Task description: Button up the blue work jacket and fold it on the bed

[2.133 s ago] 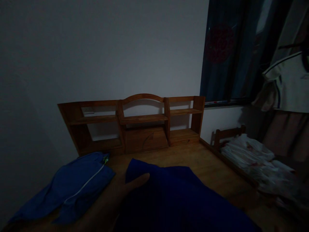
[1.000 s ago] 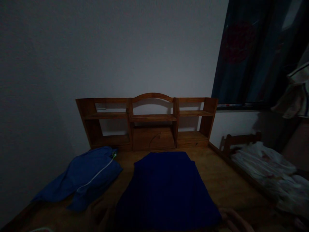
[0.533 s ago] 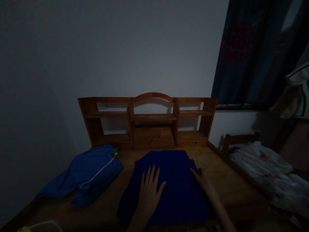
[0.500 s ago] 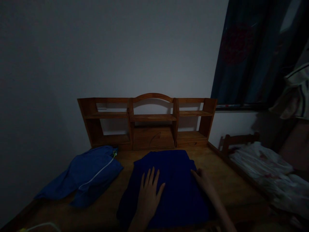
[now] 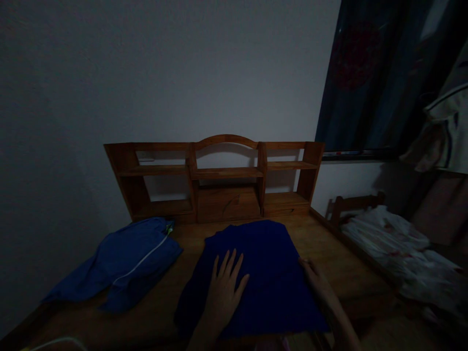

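Note:
A dark blue garment (image 5: pixel 263 273) lies spread flat in the middle of a wooden desk (image 5: pixel 329 258). My left hand (image 5: pixel 224 287) rests palm down on its left half, fingers spread. My right hand (image 5: pixel 316 280) touches the garment's right edge, fingers flat along the cloth. Neither hand grips anything. A second, lighter blue jacket (image 5: pixel 124 261) with a white zip line lies crumpled to the left, apart from both hands.
A low wooden shelf unit (image 5: pixel 215 178) stands at the desk's back against a pale wall. Right of the desk, a bed with white bedding (image 5: pixel 395 243) sits under a dark curtain (image 5: pixel 369 73). A pale garment (image 5: pixel 446 131) hangs at the far right. The room is dim.
The garment went from half-lifted to lying flat. Both hands came onto it within the last second; the right one slid slightly down its right edge. The view shifted a little.

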The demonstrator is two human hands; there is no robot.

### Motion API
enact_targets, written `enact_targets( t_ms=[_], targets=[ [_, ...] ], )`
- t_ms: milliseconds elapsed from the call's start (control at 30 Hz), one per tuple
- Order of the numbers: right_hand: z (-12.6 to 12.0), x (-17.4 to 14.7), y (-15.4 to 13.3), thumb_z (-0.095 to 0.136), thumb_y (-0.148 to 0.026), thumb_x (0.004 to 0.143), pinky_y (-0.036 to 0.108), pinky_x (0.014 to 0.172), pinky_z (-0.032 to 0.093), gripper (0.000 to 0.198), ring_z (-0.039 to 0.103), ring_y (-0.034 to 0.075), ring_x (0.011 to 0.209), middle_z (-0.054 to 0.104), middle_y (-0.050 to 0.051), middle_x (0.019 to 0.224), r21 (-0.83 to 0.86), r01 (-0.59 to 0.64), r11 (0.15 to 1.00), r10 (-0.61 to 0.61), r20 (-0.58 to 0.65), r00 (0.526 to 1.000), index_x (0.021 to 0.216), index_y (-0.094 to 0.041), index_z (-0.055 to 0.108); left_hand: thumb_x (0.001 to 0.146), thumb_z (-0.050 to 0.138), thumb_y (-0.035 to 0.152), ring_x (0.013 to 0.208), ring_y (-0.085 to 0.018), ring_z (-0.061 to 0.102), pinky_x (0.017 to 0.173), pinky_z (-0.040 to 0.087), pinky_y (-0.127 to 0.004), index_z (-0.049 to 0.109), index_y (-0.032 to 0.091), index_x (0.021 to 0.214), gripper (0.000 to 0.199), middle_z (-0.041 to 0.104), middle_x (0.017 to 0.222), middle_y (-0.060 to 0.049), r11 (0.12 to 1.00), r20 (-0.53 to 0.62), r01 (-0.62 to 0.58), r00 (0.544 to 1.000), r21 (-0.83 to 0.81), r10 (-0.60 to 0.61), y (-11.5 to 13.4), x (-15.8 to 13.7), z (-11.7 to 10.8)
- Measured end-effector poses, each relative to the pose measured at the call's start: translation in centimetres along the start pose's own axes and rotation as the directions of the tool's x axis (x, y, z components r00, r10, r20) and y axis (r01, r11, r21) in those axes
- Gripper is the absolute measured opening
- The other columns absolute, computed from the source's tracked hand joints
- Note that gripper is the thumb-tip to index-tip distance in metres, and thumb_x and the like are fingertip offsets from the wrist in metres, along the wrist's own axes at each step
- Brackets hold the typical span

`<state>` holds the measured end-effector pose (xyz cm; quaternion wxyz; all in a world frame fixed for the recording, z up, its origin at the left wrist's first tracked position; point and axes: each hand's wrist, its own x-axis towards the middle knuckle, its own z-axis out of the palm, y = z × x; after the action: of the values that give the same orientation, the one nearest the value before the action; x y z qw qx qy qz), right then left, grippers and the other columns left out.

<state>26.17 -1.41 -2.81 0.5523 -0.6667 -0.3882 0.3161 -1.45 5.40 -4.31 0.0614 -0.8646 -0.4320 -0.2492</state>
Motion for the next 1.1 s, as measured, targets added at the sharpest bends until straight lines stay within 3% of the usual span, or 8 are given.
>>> enact_targets(
  t_ms=[233, 367, 533, 700, 833, 900, 967, 1100],
  targets=[
    [0.5, 1.4, -1.8, 0.059, -0.056, 0.073, 0.033, 0.072, 0.053, 0.049, 0.066, 0.023, 0.078, 0.069, 0.011, 0.087, 0.221, -0.316, 0.923, 0.243, 0.303, 0.921, 0.096, -0.014, 0.06, 0.09, 0.032, 0.05, 0.136, -0.025, 0.02, 0.11, 0.016, -0.051, 0.019, 0.029, 0.142, 0.058, 0.026, 0.148, -0.006, 0.994, 0.065, -0.015, 0.998, -0.106, 0.022, -1.2, 2.5, -0.7],
    [1.7, 2.6, -4.0, 0.067, -0.044, 0.071, 0.037, 0.077, 0.053, 0.049, 0.066, 0.023, 0.081, 0.069, 0.011, 0.092, 0.306, -0.356, 0.883, 0.224, 0.39, 0.893, 0.108, -0.013, 0.058, 0.086, 0.04, 0.054, 0.134, -0.026, 0.026, 0.11, 0.018, -0.044, 0.028, 0.027, 0.139, 0.061, 0.03, 0.146, -0.007, 0.964, 0.124, -0.056, 0.988, -0.26, 0.091, -3.3, 8.3, -1.1],
    [2.7, 2.5, -5.1, 0.07, -0.026, 0.065, 0.037, 0.086, 0.05, 0.052, 0.065, 0.023, 0.09, 0.067, 0.008, 0.105, 0.456, -0.239, 0.858, 0.027, 0.424, 0.905, 0.115, -0.017, 0.056, 0.067, 0.063, 0.061, 0.132, -0.029, 0.028, 0.109, 0.021, -0.042, 0.032, 0.021, 0.138, 0.088, 0.032, 0.144, -0.013, 0.895, 0.247, -0.086, 0.946, -0.438, 0.212, -6.1, 15.2, -0.8],
    [2.5, 1.7, -5.9, 0.071, -0.017, 0.053, 0.04, 0.085, 0.049, 0.064, 0.064, 0.027, 0.092, 0.067, 0.007, 0.104, 0.555, -0.266, 0.788, -0.003, 0.436, 0.9, 0.115, -0.019, 0.057, 0.054, 0.074, 0.056, 0.131, -0.03, 0.03, 0.109, 0.0, -0.055, 0.018, 0.03, 0.142, 0.108, 0.038, 0.142, -0.006, 0.838, 0.459, -0.092, 0.802, -0.538, 0.383, -7.6, 18.7, -1.3],
    [2.0, 1.2, -5.8, 0.071, -0.018, 0.054, 0.041, 0.086, 0.049, 0.059, 0.064, 0.027, 0.091, 0.069, 0.006, 0.1, 0.601, -0.29, 0.745, 0.024, 0.409, 0.912, 0.112, -0.018, 0.06, 0.052, 0.077, 0.051, 0.11, -0.029, 0.055, 0.1, 0.036, -0.042, 0.056, 0.026, 0.119, 0.075, 0.061, 0.119, -0.005, 0.828, 0.713, 0.162, 0.612, -0.537, 0.342, -10.6, 19.5, -1.6],
    [1.7, 1.3, -5.6, 0.072, -0.022, 0.056, 0.04, 0.086, 0.049, 0.055, 0.065, 0.027, 0.09, 0.069, 0.006, 0.097, 0.62, -0.275, 0.735, 0.037, 0.368, 0.929, 0.109, -0.017, 0.061, 0.052, 0.077, 0.048, 0.099, -0.028, 0.06, 0.089, 0.044, -0.036, 0.064, 0.021, 0.107, 0.063, 0.066, 0.109, -0.005, 0.803, 0.761, 0.277, 0.574, -0.528, 0.303, -12.3, 19.3, -1.9],
    [1.6, 1.5, -5.4, 0.074, -0.027, 0.057, 0.04, 0.086, 0.049, 0.051, 0.065, 0.026, 0.09, 0.069, 0.006, 0.096, 0.631, -0.233, 0.74, 0.042, 0.302, 0.952, 0.106, -0.017, 0.062, 0.056, 0.075, 0.047, 0.096, -0.026, 0.061, 0.085, 0.046, -0.034, 0.064, 0.019, 0.106, 0.058, 0.066, 0.107, -0.005, 0.737, 0.73, 0.339, 0.616, -0.585, 0.296, -13.5, 19.0, -2.4],
    [1.4, 2.6, -4.7, 0.075, -0.034, 0.059, 0.038, 0.085, 0.05, 0.053, 0.064, 0.025, 0.092, 0.068, 0.006, 0.099, 0.62, -0.147, 0.77, 0.037, 0.187, 0.982, 0.108, -0.018, 0.06, 0.069, 0.067, 0.046, 0.102, -0.023, 0.058, 0.089, 0.044, -0.032, 0.056, 0.018, 0.118, 0.058, 0.062, 0.116, -0.005, 0.559, 0.554, 0.326, 0.775, -0.763, 0.304, -13.9, 18.6, -3.1]
  ],
)
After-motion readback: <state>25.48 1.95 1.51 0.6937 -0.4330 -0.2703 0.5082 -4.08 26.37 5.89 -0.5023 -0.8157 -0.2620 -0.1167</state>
